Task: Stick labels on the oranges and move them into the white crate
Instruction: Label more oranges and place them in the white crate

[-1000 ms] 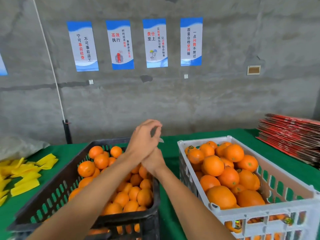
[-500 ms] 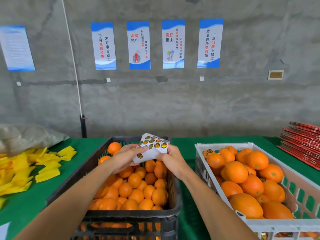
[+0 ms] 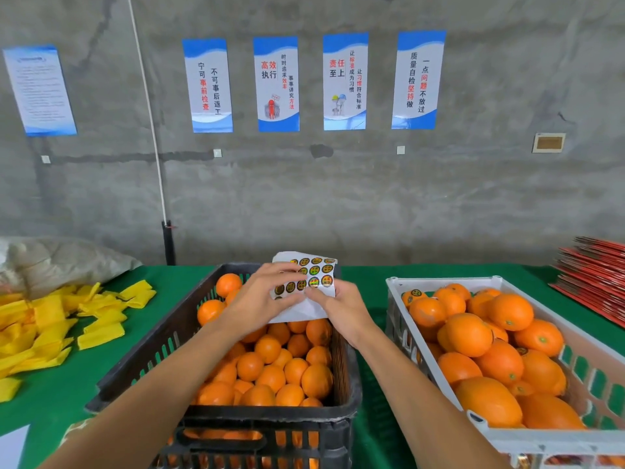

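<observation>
Since the earlier frame we have lowered the label sheet (image 3: 306, 284) slightly over the black crate (image 3: 162, 353). On the green desk (image 3: 61, 397), the white crate (image 3: 554, 438) sits right, both holding oranges (image 3: 468, 335). Our left hand (image 3: 260, 297) and right hand (image 3: 345, 308) pinch the sheet between them.

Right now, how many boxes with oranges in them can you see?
2. The black crate sits in the middle, under the hands; the white crate sits to its right on the green table.
</observation>
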Available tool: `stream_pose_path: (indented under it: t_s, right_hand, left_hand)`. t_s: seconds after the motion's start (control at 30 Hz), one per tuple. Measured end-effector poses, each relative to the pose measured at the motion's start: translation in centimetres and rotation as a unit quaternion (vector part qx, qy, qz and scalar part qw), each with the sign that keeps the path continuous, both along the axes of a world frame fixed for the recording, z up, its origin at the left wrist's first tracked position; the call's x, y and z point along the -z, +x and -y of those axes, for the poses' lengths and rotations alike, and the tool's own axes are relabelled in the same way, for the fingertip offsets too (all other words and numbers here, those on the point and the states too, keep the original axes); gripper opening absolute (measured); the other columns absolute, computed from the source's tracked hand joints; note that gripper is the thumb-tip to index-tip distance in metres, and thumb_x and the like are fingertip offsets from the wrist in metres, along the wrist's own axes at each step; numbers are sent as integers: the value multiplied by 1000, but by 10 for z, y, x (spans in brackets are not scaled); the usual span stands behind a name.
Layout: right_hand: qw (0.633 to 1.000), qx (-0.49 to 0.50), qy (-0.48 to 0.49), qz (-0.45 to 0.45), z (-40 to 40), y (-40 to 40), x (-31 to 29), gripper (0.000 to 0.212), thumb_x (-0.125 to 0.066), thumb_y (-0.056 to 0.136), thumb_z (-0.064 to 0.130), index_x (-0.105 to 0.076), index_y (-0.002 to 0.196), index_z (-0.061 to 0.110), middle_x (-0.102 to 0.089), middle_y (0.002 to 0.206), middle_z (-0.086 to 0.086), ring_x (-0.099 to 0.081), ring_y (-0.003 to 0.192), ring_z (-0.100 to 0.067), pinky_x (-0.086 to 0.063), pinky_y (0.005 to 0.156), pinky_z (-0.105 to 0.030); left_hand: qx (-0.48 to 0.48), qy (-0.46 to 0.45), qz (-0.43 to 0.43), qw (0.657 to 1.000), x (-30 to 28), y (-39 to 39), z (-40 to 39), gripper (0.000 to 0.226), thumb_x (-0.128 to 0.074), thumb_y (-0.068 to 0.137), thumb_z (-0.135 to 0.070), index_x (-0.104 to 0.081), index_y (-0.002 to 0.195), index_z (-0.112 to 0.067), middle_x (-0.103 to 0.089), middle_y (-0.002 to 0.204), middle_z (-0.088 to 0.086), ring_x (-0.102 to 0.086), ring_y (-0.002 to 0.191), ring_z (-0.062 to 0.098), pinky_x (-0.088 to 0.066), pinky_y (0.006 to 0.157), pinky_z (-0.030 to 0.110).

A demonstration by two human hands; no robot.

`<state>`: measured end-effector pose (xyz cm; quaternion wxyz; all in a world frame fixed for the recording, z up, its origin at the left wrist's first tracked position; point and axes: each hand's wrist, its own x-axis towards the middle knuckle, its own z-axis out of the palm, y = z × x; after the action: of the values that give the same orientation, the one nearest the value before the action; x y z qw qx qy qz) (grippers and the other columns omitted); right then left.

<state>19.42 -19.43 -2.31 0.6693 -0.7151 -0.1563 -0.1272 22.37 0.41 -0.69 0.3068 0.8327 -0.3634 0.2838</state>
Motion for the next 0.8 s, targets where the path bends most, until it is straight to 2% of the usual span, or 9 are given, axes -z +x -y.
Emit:
stream_pose_path:
  t_s: [0.07,0.13,0.27,0.33,0.43,0.53,0.63,0.7,0.8]
  right_hand:
    - [1000,-9,-3,9,1,-2,-1,19,-67,99,16,-76,115,19,-78,109,6,-73,101,-10,-59,88,-28]
    - [999,-13,-25,19,2,-3,-1,12,-65,99,19,-77,101,18,-77,94,3,-71,89,-7,-56,77,-22]
    - [999,5,-48,-9,1,-2,-3,18,-63,95,19,-72,81,13,-61,70,1,-57,66,-6,-44,61,-23]
    - [998,18,-50,-35,-1,-1,-3,25,-57,97,17,-75,80,20,-66,74,-5,-58,69,-9,-45,61,-24]
    - [995,32,-89,-39,-2,1,-3,26,-51,100,19,-75,96,9,-68,101,-25,-61,82,-23,-45,72,-37]
    - [993,31,-106,-29,-3,-1,-4,30,-50,100,20,-78,93,16,-70,98,-17,-64,89,-27,-46,74,-34]
    - [994,25,-108,-17,-3,-2,-5,29,-50,99,20,-75,86,10,-64,82,-14,-55,74,-15,-40,67,-31]
    - [994,27,-109,-16,-3,-2,-4,31,-50,98,17,-67,76,5,-54,66,-2,-49,65,-8,-36,61,-29]
    - [991,34,-130,-18,-3,-1,-3,42,-50,97,16,-54,55,20,-41,52,12,-39,53,-3,-31,55,-25]
  left_hand:
    - [9,35,27,999,-2,-8,9,37,-74,92,-29,-71,129,-22,-63,137,-8,-53,128,8,-37,109,18]
    - [17,46,33,998,-4,-12,15,34,-70,96,-24,-71,130,-20,-67,133,-7,-57,126,9,-43,107,24]
    - [12,24,-21,999,-5,-14,18,34,-66,100,-20,-68,133,-21,-69,127,-5,-63,116,10,-53,96,32]
    - [0,11,-45,999,-3,-13,17,35,-67,99,-21,-68,134,-22,-70,126,-7,-64,113,8,-55,93,33]
    - [-4,-9,-61,998,-2,-11,13,29,-72,95,-21,-74,124,-21,-74,115,-7,-67,99,8,-57,83,35]
    - [1,-41,-66,997,-1,-11,13,20,-76,92,-23,-79,111,-19,-75,101,-6,-69,91,11,-57,76,34]
    - [33,-104,-123,986,0,-10,11,16,-77,91,-21,-81,105,-17,-78,100,-5,-72,93,13,-60,79,30]
    - [48,-135,-170,975,1,-9,8,14,-75,91,-21,-82,103,-16,-79,100,-5,-73,94,14,-60,79,29]
    - [53,-158,-225,960,2,-6,2,12,-73,93,-20,-82,101,-21,-79,100,-6,-74,94,14,-60,78,30]
